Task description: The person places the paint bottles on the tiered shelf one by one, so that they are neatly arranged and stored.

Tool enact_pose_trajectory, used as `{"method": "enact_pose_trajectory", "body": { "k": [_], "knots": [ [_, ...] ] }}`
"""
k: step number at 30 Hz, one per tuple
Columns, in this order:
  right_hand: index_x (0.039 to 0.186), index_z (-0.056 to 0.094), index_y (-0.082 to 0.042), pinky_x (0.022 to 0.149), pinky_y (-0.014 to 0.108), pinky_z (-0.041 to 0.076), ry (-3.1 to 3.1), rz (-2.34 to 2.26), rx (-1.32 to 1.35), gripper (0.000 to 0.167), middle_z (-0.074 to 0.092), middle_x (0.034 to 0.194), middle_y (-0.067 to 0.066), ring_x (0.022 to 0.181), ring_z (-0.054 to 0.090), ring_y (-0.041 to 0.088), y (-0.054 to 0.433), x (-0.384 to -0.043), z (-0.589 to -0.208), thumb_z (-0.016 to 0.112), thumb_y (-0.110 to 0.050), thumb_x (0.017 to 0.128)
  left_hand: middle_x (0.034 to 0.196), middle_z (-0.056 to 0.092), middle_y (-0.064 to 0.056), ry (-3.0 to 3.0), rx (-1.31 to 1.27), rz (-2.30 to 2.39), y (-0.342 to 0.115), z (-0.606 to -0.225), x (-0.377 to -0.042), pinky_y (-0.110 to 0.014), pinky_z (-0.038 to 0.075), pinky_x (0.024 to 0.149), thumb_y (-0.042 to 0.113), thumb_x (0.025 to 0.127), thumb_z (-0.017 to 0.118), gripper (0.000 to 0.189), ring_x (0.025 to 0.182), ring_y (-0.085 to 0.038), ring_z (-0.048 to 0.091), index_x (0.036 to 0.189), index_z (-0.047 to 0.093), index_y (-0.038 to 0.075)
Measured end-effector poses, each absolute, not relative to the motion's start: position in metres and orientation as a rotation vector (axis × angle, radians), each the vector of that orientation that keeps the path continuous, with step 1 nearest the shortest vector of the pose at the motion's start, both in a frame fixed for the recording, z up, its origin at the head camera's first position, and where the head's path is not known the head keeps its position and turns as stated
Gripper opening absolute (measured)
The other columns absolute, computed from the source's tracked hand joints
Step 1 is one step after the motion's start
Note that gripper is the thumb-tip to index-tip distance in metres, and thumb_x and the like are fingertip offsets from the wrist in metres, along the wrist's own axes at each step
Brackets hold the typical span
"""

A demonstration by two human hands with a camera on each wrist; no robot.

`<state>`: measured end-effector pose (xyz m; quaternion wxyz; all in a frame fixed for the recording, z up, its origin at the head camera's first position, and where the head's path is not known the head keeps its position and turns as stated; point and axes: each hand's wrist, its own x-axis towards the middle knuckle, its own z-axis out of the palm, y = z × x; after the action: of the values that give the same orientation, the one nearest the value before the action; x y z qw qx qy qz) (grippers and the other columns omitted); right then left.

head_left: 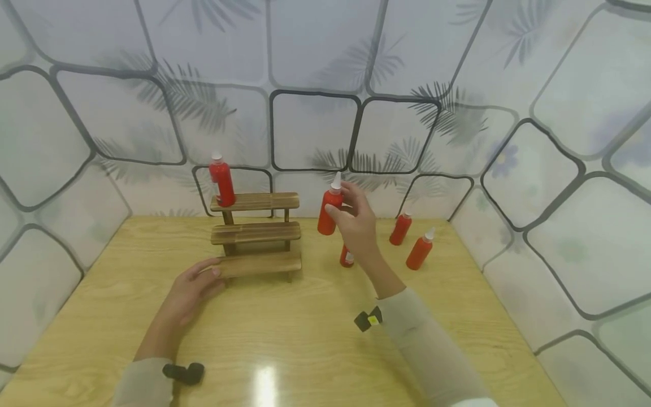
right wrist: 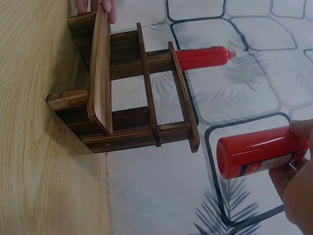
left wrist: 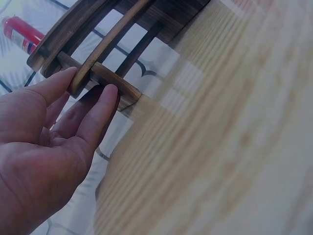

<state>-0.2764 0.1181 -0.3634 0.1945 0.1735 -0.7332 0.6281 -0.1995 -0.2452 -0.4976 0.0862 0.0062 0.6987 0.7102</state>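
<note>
My right hand [head_left: 358,220] grips a red squeeze bottle [head_left: 328,215] with a white pointed nozzle, raised above the table to the right of a three-step wooden rack [head_left: 256,233]. In the right wrist view this held bottle [right wrist: 259,152] shows its base and part of a printed label. My left hand [head_left: 195,288] is at the left end of the rack's lowest step. Seen from the left wrist, its thumb and fingers [left wrist: 105,105] pinch that end of the rack [left wrist: 110,46]. Another red bottle [head_left: 222,183] stands upright at the left end of the top step.
On the wooden table [head_left: 285,333], a red bottle [head_left: 347,258] is partly hidden by my right hand. Two more, a small red bottle [head_left: 400,229] and a red bottle with a nozzle [head_left: 419,252], stand farther right. Patterned walls [head_left: 315,130] enclose the table's back and sides.
</note>
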Motion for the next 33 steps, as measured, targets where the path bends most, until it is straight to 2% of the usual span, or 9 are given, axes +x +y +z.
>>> {"method": "enact_pose_trajectory", "body": {
  "k": [5,12,16,23,33],
  "knots": [
    [0.141,0.054,-0.012,0.098,0.038,0.057,-2.011,1.719,0.607,0.054,0.064,0.133,0.012,0.113,0.063,0.026,0.103,-0.282,-0.358,0.075,-0.008,0.091,0.154,0.031,-0.035,2.088,0.022,2.119,-0.246,-0.498,-0.2,-0.021,0.054,0.1,0.033,0.106,0.054,0.063,0.116,-0.019,0.067,0.155,0.03,0.003],
    [0.139,0.056,-0.019,0.097,0.044,0.059,-2.04,1.772,0.606,0.052,0.065,0.133,0.007,0.111,0.064,0.024,0.083,-0.292,-0.355,0.076,-0.011,0.091,0.152,0.034,-0.033,2.058,0.022,2.139,-0.245,-0.501,-0.201,-0.023,0.054,0.1,0.03,0.105,0.055,0.06,0.113,-0.016,0.068,0.155,0.032,0.004],
    [0.14,0.055,-0.021,0.096,0.04,0.06,-2.087,1.787,0.603,0.052,0.064,0.134,0.005,0.112,0.065,0.023,0.069,-0.301,-0.356,0.076,-0.015,0.092,0.149,0.04,-0.031,2.071,0.017,2.142,-0.246,-0.501,-0.201,-0.023,0.055,0.099,0.029,0.105,0.056,0.06,0.11,-0.014,0.069,0.154,0.033,0.004],
    [0.141,0.054,-0.01,0.103,0.033,0.056,-2.087,1.738,0.695,0.053,0.063,0.135,0.011,0.115,0.065,0.025,0.042,-0.316,-0.355,0.075,-0.012,0.092,0.153,0.034,-0.034,2.09,0.024,2.107,-0.248,-0.503,-0.2,-0.022,0.054,0.101,0.032,0.106,0.054,0.063,0.115,-0.017,0.067,0.156,0.029,0.004],
    [0.143,0.051,-0.012,0.101,0.026,0.056,-2.136,1.656,0.779,0.055,0.063,0.135,0.01,0.119,0.062,0.021,0.001,-0.334,-0.352,0.074,-0.014,0.093,0.15,0.039,-0.032,2.101,0.027,2.127,-0.246,-0.504,-0.201,-0.025,0.056,0.1,0.03,0.105,0.055,0.062,0.112,-0.018,0.068,0.155,0.031,0.002]
  ]
}}
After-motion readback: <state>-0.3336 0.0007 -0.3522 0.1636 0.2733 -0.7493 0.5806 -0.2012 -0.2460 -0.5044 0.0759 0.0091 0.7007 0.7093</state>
